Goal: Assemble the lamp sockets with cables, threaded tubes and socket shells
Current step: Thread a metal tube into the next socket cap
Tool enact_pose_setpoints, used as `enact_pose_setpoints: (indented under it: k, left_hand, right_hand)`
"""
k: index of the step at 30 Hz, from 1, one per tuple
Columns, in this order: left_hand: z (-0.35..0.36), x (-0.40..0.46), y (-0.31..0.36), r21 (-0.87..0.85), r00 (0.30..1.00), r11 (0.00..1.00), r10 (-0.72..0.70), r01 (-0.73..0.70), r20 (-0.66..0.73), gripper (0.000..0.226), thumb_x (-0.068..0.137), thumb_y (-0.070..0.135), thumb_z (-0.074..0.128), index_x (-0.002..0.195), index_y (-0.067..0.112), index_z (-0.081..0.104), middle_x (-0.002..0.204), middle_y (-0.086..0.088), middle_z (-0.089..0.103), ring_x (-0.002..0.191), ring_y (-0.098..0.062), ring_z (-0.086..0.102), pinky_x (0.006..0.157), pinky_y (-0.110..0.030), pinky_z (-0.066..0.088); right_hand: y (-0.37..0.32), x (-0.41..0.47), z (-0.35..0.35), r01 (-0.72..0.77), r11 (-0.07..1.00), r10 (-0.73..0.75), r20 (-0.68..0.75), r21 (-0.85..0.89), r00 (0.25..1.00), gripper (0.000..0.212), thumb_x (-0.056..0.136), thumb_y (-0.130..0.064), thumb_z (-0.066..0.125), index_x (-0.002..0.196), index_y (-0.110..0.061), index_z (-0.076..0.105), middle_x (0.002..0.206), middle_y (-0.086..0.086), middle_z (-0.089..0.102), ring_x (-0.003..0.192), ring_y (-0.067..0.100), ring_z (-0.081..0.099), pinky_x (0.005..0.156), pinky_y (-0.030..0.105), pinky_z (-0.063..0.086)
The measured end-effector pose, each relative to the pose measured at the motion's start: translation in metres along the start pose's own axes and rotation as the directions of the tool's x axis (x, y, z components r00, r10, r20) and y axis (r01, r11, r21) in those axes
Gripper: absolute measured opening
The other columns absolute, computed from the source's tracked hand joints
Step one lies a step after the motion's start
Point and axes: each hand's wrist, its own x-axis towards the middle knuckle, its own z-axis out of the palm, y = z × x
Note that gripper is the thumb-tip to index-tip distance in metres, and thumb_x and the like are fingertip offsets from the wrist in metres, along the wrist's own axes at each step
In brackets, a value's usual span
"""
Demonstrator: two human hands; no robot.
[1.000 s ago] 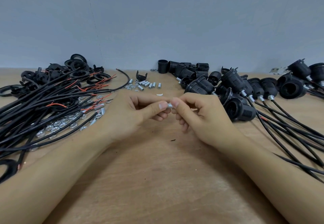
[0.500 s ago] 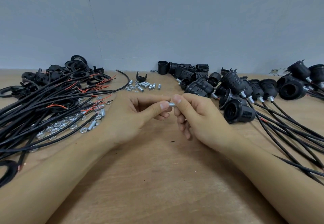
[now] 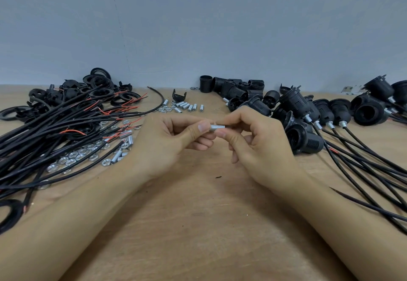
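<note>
A short silver threaded tube [image 3: 217, 127] lies level between my two hands above the middle of the wooden table [image 3: 198, 225]. My left hand [image 3: 169, 144] pinches its left end with thumb and fingers. My right hand [image 3: 257, 146] pinches its right end, thumb under and forefinger over. Whether a nut sits on the tube is hidden by the fingertips. Loose black cables [image 3: 55, 133] with red and black wire ends lie to the left. Assembled black sockets [image 3: 306, 135] with cables lie to the right.
Silver nuts [image 3: 74, 156] and more threaded tubes [image 3: 186, 106] are scattered left of my hands and at the back centre. Black rings and caps [image 3: 97, 87] pile at the back left, empty socket shells [image 3: 237, 88] at the back. A grey wall closes the far edge.
Both hands have lifted slightly and drawn a little apart, so more of the silver tube shows between the fingertips than a second ago.
</note>
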Motion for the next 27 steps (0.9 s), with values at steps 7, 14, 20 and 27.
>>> enact_pose_setpoints:
  k: [7,14,20,27]
  left_hand:
    - [-0.0003,-0.0005,-0.0019,-0.037,0.999,0.999,-0.015,0.014,-0.04,0.03,0.077,0.01,0.069,0.104,-0.003,0.073,0.088,-0.017,0.076,0.076,-0.017,0.074,0.072,-0.022,0.058]
    - [-0.0017,0.0002,-0.0023,-0.181,0.99,0.974,-0.134,0.138,0.031,0.028,0.074,0.025,0.069,0.091,0.005,0.078,0.089,-0.021,0.075,0.075,-0.02,0.072,0.067,-0.022,0.057]
    - [-0.0006,-0.0028,-0.0035,-0.02,0.999,1.0,0.006,-0.005,0.051,0.021,0.08,0.011,0.07,0.1,0.009,0.077,0.094,-0.009,0.077,0.084,-0.019,0.073,0.076,-0.024,0.058]
    - [0.0026,-0.0038,-0.0015,0.031,0.993,0.993,0.113,-0.115,0.037,0.031,0.072,-0.001,0.08,0.1,0.012,0.074,0.101,-0.002,0.077,0.094,-0.017,0.073,0.083,-0.021,0.055]
  right_hand:
    - [0.0028,0.0003,0.0009,-0.108,0.987,0.109,0.002,0.119,0.994,0.011,0.089,-0.016,0.071,0.085,-0.026,0.068,0.073,-0.007,0.065,0.055,0.01,0.058,0.044,0.025,0.052]
    - [0.0033,-0.0009,-0.0012,0.036,0.995,-0.034,0.02,-0.09,0.999,0.009,0.09,-0.016,0.071,0.096,-0.01,0.072,0.083,-0.008,0.07,0.058,0.011,0.064,0.054,0.04,0.054]
    - [0.0021,0.0006,-0.001,-0.111,0.994,0.111,0.016,-0.02,0.994,0.02,0.096,-0.027,0.061,0.083,-0.013,0.064,0.064,0.001,0.062,0.046,0.017,0.06,0.045,0.042,0.05]
    - [0.0012,0.0017,0.0053,-0.314,0.945,0.315,0.006,0.089,0.949,0.04,0.101,-0.034,0.049,0.067,-0.016,0.059,0.056,0.0,0.056,0.044,0.014,0.054,0.037,0.035,0.05]
